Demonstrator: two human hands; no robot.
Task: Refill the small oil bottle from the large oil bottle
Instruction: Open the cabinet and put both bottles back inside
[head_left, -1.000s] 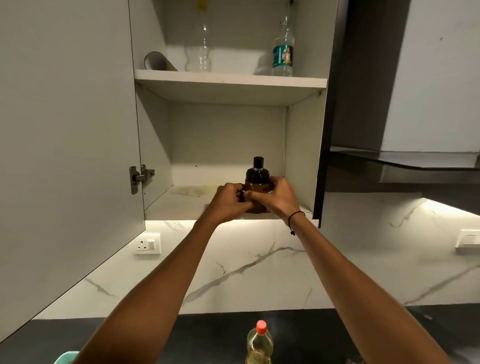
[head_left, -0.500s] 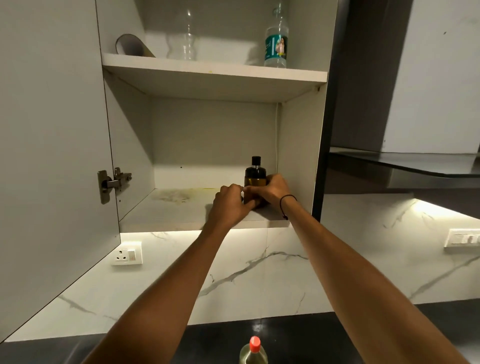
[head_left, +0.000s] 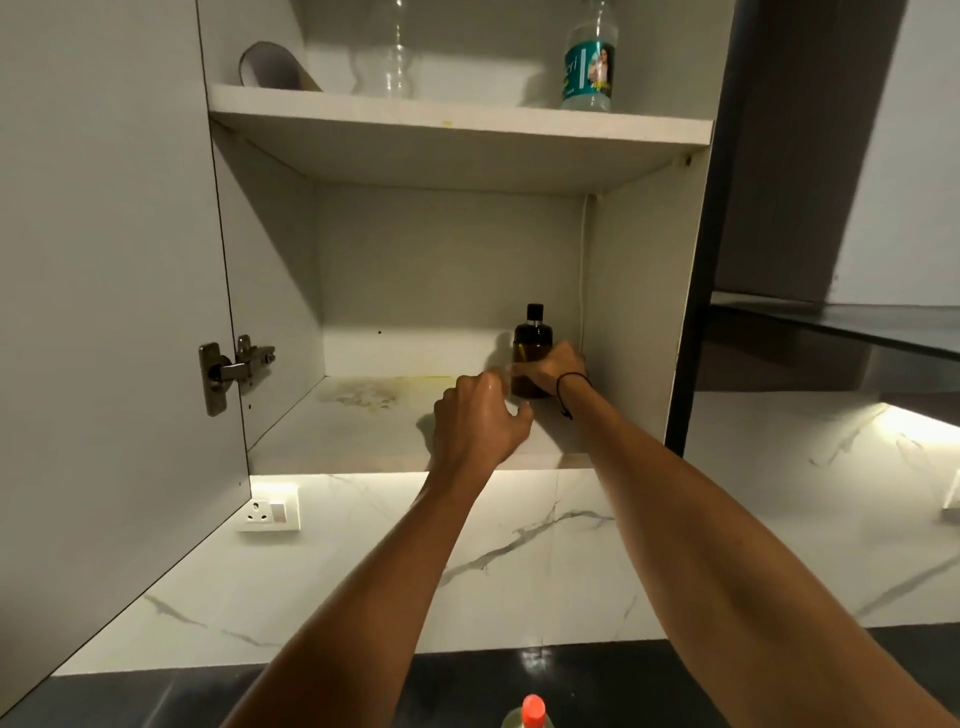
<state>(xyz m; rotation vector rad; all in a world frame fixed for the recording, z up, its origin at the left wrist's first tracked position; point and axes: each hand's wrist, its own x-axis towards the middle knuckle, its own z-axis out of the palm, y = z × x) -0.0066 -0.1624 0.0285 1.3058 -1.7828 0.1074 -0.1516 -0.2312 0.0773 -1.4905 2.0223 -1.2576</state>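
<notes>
The small oil bottle (head_left: 531, 348), dark brown with a black cap, stands upright at the back right of the lower cabinet shelf (head_left: 363, 431). My right hand (head_left: 553, 366) is wrapped around its lower body. My left hand (head_left: 480, 423) hovers just in front and left of the bottle, fingers loosely curled, holding nothing. The large oil bottle (head_left: 531, 714), clear with a red cap, shows only its top at the bottom edge, on the dark counter.
The cabinet door (head_left: 104, 312) stands open at left with a metal hinge (head_left: 234, 371). The upper shelf carries a clear bottle (head_left: 397, 52), a labelled bottle (head_left: 589, 62) and a tilted dish (head_left: 272, 67). A wall socket (head_left: 270, 512) sits on the marble backsplash. A hood (head_left: 831, 332) is at right.
The bottle has gone from the shelf's front edge to its back right corner under my right hand. My left hand has come off the bottle and drawn back.
</notes>
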